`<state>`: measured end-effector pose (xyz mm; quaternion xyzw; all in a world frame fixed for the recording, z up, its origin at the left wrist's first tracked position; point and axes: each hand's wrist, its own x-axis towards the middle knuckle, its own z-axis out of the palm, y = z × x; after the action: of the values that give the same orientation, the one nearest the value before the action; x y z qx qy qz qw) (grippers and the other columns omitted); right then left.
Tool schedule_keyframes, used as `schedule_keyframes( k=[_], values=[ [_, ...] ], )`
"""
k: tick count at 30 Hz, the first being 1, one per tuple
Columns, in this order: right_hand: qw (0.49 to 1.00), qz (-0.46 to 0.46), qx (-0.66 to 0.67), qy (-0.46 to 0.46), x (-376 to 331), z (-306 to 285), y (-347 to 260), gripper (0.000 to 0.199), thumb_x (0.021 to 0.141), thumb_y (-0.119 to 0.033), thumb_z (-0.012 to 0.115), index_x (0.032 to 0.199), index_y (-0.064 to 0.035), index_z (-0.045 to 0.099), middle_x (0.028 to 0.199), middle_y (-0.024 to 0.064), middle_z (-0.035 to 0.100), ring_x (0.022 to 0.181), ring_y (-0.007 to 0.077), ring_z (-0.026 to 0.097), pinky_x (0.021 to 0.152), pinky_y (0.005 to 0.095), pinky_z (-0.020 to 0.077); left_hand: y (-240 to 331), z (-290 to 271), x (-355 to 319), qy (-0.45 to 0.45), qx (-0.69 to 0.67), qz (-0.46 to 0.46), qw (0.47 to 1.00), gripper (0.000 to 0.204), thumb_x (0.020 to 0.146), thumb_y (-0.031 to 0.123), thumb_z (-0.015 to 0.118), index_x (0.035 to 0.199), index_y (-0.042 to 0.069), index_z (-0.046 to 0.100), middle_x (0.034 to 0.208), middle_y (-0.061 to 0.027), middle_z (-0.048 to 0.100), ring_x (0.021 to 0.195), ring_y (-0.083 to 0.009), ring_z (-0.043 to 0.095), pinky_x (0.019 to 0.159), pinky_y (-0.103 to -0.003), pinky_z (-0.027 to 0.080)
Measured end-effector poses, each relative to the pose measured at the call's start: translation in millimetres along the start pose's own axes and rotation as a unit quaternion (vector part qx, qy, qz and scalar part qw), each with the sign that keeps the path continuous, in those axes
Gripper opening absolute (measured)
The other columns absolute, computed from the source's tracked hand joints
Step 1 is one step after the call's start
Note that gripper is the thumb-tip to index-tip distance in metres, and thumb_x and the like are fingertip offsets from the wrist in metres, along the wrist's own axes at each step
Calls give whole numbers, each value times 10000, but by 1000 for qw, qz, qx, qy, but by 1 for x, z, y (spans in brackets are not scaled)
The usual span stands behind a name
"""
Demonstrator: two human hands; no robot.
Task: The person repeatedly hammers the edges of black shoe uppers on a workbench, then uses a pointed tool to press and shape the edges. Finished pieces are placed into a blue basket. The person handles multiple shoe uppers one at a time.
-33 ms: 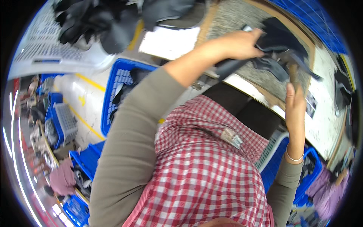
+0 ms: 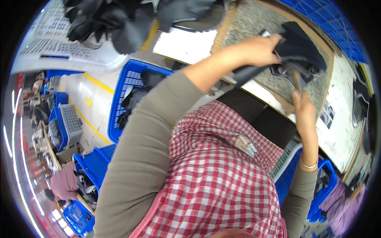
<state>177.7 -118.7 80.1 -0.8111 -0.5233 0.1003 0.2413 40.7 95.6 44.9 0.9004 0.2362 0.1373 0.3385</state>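
My left hand (image 2: 260,50) reaches across the bench and closes on the edge of a black leather-like piece (image 2: 297,43). That piece lies folded on a grey, rough board (image 2: 248,22). In my right hand (image 2: 305,109) is the wooden handle of a hammer (image 2: 297,81), gripped with the thumb along it. The hammer's head is blurred and sits against the near edge of the black piece; whether it touches cannot be made out. A dark flap (image 2: 250,74) hangs over the bench edge below my left wrist.
A white basket (image 2: 43,53) heaped with black pieces (image 2: 129,31) stands at far left. Beneath it is a blue crate (image 2: 115,99) with dark scraps. Blue mesh (image 2: 329,22) borders the bench's far side. More dark pieces (image 2: 359,99) lie at right. Other people work at both sides.
My right hand and the hammer have swung left, closer to the black piece and my left hand. The near part of the black piece has shifted. The whole view has moved slightly.
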Motion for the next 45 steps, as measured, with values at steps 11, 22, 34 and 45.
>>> schedule_keyframes(
  k=[11,22,34,45],
  values=[
    [958,127,181,-181,-64,-34,-1,400,1087,-385,539,1087,12,589,676,5,465,582,112,428,535,305,393,-4,-133,-341,-66,338,-427,836,699,841,255,805,1459,88,527,1332,-270,605,1263,-440,573,1004,-505,509],
    [966,22,143,-215,-52,1,-16,374,1038,-315,629,1015,52,560,718,276,564,648,452,534,630,436,474,-315,-216,-168,543,147,-389,729,978,855,576,739,1505,-73,405,1501,-316,460,1433,-477,383,1186,-553,292],
    [941,219,204,-156,-69,-38,33,290,1050,-265,613,934,-4,561,631,7,481,584,101,445,536,312,386,-90,-241,-217,248,-292,-313,869,378,1007,317,691,1224,8,678,1080,-100,754,951,-185,740,813,-329,584],
    [972,113,172,-110,-99,-31,9,354,1043,-318,625,1057,31,566,758,253,589,665,406,576,643,424,477,12,-74,-11,195,513,238,802,687,944,160,594,1597,198,387,959,-135,684,831,-310,704,729,-460,528]
  ],
)
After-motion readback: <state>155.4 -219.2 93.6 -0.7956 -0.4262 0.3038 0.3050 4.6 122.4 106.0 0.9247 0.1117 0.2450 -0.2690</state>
